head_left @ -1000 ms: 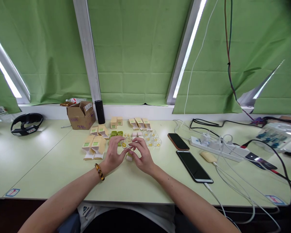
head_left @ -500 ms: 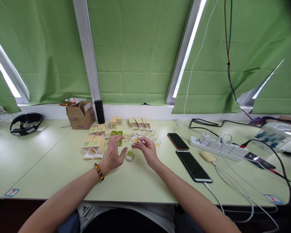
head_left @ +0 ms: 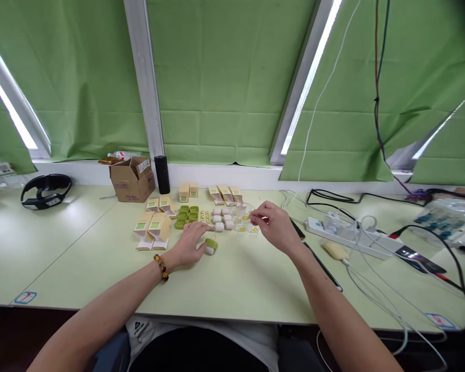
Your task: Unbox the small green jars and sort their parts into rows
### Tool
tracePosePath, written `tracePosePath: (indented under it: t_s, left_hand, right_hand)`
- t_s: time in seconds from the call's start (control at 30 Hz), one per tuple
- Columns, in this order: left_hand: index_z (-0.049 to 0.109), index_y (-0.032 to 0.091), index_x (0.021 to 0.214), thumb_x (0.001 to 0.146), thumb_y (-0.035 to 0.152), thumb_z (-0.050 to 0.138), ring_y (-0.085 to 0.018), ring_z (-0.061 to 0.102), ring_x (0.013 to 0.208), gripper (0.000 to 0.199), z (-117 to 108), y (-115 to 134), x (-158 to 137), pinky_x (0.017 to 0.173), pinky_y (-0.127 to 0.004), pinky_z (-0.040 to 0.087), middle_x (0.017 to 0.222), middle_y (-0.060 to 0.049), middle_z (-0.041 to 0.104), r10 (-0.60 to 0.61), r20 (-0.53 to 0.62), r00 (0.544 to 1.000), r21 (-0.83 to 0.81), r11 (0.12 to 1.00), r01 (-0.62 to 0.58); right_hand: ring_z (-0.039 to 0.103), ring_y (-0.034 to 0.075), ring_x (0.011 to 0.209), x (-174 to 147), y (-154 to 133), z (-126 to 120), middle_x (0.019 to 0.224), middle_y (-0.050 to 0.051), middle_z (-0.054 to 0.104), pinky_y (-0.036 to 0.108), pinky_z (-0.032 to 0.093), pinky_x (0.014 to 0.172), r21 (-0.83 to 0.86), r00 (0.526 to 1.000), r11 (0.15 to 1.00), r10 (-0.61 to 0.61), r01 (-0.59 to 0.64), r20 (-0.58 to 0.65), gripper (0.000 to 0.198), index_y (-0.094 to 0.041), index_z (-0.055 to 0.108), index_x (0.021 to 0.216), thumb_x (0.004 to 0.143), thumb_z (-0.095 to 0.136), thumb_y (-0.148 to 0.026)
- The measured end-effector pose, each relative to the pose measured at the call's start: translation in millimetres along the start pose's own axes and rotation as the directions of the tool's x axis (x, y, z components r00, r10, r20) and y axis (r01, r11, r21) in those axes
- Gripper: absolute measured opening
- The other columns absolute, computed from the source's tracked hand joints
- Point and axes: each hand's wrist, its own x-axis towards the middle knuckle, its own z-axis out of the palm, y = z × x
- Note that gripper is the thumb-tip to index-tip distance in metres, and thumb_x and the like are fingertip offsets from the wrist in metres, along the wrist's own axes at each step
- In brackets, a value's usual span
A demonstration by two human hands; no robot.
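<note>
My right hand [head_left: 273,226] is pinched at the fingertips on a clear plastic piece with a yellow centre [head_left: 246,217], at the edge of a group of similar clear pieces [head_left: 241,228]. My left hand [head_left: 188,243] holds nothing, with index finger stretched out and thumb apart. Beside its thumb lies a small green-and-white item [head_left: 211,246], apparently a white roll in a green holder. White cylinders [head_left: 219,227] stand in a cluster ahead of the left fingertips. Left of them are several green holders [head_left: 181,223] and tiny yellowish pieces [head_left: 205,216].
Folded cream cartons [head_left: 158,230] lie on the left, with more cartons [head_left: 227,195] behind. A cardboard box [head_left: 132,180], black cylinder [head_left: 161,174] and headset [head_left: 46,190] stand farther back. Right are a phone [head_left: 323,266], power strip [head_left: 356,240] and tangled cables.
My right hand has moved right, from in front of me to the clear pieces, uncovering the white cylinders. My left hand has lowered slightly beside the green-and-white item. The view has shifted slightly.
</note>
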Motion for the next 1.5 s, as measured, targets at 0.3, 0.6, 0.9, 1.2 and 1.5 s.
tracePosePath:
  t_s: [0.3, 0.6, 0.9, 1.2, 1.5]
  left_hand:
    - [0.059, 0.024, 0.130, 0.088, 0.013, 0.057, -0.030, 0.055, 0.125, 0.043, 0.3, 0.3, 0.1, 0.107, -0.049, 0.039, 0.132, -0.010, 0.064, 0.006, 0.013, 1.000, 0.033, 0.999, -0.006]
    - [0.059, 0.025, 0.130, 0.090, 0.015, 0.058, -0.030, 0.055, 0.125, 0.041, 0.2, 2.7, -0.8, 0.107, -0.049, 0.040, 0.131, -0.010, 0.064, 0.001, 0.017, 1.000, 0.053, 0.999, -0.002]
    - [0.058, 0.025, 0.132, 0.092, 0.019, 0.057, -0.031, 0.053, 0.128, 0.040, -1.1, 4.3, -0.8, 0.108, -0.051, 0.039, 0.134, -0.011, 0.062, -0.031, 0.065, 0.997, 0.041, 0.999, 0.028]
    - [0.060, 0.024, 0.131, 0.094, 0.027, 0.060, -0.031, 0.057, 0.124, 0.036, -0.7, 2.2, -1.4, 0.107, -0.051, 0.038, 0.131, -0.010, 0.066, -0.033, 0.101, 0.994, 0.007, 0.999, 0.032]
    - [0.064, 0.024, 0.124, 0.086, 0.027, 0.072, -0.031, 0.061, 0.120, 0.039, 1.9, -0.9, -1.0, 0.106, -0.047, 0.040, 0.124, -0.010, 0.070, -0.035, 0.104, 0.994, -0.043, 0.998, 0.039]
  right_hand:
    - [0.054, 0.013, 0.067, -29.8, 47.5, 6.3, 0.084, 0.007, 0.057, 0.027, 0.035, 0.066, -0.516, 0.941, 0.856, 0.174, 0.002, 0.292, 0.034, -0.014, 0.069, 0.068, 0.091, 0.049, 0.001]
    - [0.054, 0.012, 0.067, -31.9, 52.3, 8.2, 0.092, 0.010, 0.060, 0.026, 0.033, 0.065, -0.629, 0.905, 0.777, 0.296, -0.041, 0.306, 0.025, -0.010, 0.073, 0.079, 0.089, 0.053, 0.002]
    - [0.065, 0.019, 0.090, -30.0, 57.9, 6.5, 0.105, 0.014, 0.066, 0.025, 0.042, 0.078, -0.616, 0.891, 0.783, 0.336, -0.085, 0.305, 0.023, -0.010, 0.078, 0.101, 0.088, 0.059, -0.003]
    - [0.066, 0.019, 0.087, -29.9, 61.9, 5.2, 0.106, 0.013, 0.069, 0.026, 0.039, 0.070, -0.612, 0.918, 0.789, 0.285, -0.059, 0.278, 0.031, -0.012, 0.078, 0.099, 0.085, 0.055, 0.003]
    - [0.067, 0.021, 0.100, -23.7, 8.5, 16.6, 0.123, 0.009, 0.068, 0.027, 0.042, 0.067, -0.507, 0.985, 0.859, 0.017, 0.073, 0.170, 0.029, -0.022, 0.070, 0.113, 0.095, 0.053, -0.006]
